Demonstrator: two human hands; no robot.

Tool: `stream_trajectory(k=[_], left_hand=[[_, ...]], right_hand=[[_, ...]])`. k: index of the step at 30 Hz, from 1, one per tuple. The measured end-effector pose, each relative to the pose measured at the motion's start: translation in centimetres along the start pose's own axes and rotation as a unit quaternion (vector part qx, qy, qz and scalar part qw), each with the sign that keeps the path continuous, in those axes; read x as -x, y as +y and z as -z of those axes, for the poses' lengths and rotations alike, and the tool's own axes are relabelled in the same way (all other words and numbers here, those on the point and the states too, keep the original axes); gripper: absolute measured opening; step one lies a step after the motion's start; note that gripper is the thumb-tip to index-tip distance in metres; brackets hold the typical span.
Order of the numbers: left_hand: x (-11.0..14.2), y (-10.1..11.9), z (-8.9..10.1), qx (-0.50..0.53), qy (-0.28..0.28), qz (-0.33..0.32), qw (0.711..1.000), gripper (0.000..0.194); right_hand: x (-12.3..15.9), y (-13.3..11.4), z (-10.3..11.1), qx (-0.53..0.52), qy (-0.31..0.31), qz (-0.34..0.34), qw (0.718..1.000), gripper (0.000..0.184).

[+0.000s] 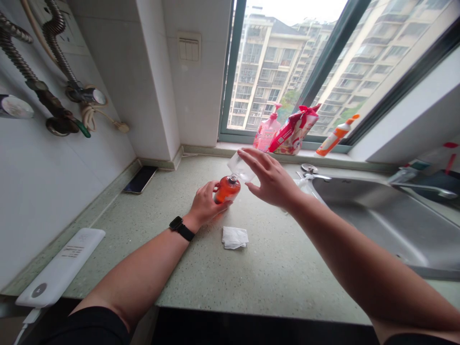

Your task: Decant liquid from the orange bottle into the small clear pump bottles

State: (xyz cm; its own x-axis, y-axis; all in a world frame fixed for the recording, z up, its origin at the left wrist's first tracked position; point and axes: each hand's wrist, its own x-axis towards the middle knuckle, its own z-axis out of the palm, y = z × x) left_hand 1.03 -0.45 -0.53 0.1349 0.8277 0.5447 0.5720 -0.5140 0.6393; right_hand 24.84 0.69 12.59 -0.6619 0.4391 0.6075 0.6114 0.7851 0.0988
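My left hand (205, 203) wraps round an orange bottle (228, 189) that stands on the counter, its narrow mouth uncovered. In my right hand (269, 178) is a translucent cup (240, 166), tilted with its lower edge close by the bottle's mouth. Whether the cup touches the bottle, and whether liquid runs between them, I cannot tell. A folded white tissue (235, 237) lies on the counter just in front of the bottle. Behind my right wrist, a clear plastic item (306, 184) beside the sink is partly hidden.
The speckled green counter (172, 282) meets a steel sink (388, 215) on the right. A phone (141, 179) and a white power bank (63, 268) with a cable lie left. A pink pump bottle (266, 134), a red bag (296, 132) and an orange-and-white bottle (334, 138) line the windowsill.
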Motion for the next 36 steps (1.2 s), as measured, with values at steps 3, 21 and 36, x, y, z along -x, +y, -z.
stream_trajectory(k=[3,21,36], left_hand=[[0.0,-0.2,-0.1,-0.005,0.001,-0.012,1.000,0.063],[-0.1,0.0,0.1,-0.011,-0.017,-0.036,0.999,0.063],[-1.4,-2.3,1.1,0.009,0.030,0.119,0.992,0.062]], right_hand=[[0.8,0.5,-0.3,-0.022,0.009,-0.026,0.999,0.104],[6.4,2.6,-4.0,-0.275,0.088,-0.274,0.917,0.073],[10.4,0.6,-8.7,-0.543,0.010,-0.466,0.698,0.065]])
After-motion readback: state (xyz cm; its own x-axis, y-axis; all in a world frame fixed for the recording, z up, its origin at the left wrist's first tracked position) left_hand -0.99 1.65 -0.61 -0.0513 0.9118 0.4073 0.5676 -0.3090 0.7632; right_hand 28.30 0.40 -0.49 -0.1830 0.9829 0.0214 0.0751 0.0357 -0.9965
